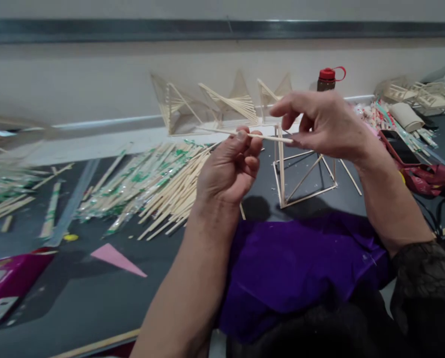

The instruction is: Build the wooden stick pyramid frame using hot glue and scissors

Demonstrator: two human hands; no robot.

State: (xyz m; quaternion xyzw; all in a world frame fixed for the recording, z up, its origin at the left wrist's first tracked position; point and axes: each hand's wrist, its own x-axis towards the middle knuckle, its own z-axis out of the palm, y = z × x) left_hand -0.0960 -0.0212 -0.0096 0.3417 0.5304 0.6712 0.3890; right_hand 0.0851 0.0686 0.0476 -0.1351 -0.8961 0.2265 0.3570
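Over the dark tabletop [177, 303], a thin wooden stick [265, 137] is held up nearly level in front of the person. The left hand [232, 164] grasps it, pinching it between thumb and fingers, while the right hand [323, 122] is loosely curled, thumb and forefinger parted, its thumb at the stick's right end; whether that thumb presses on the wood or only hovers beside it, one cannot tell. Below the right hand stands an open stick frame [310, 197] with slanting struts, and a loose stick [351, 177] lies near it. The likeliest trouble seems a slip: with only the left hand gripping, a push on the free end could swivel the stick out of the pinch, and so slim a piece might snap if bent. A low sweep of the right hand could knock the frame and strain its joints, and the purple cloth [300, 268], bunched close by, might snag a corner if tugged. As for writing, green print shows on the clear-wrapped sticks [121, 184] beside the pile of bare sticks [177, 194], but it is too blurred to read; no legible label appears on the red-capped bottle [326, 79], and no brand can be made out on the magenta object [17, 286]
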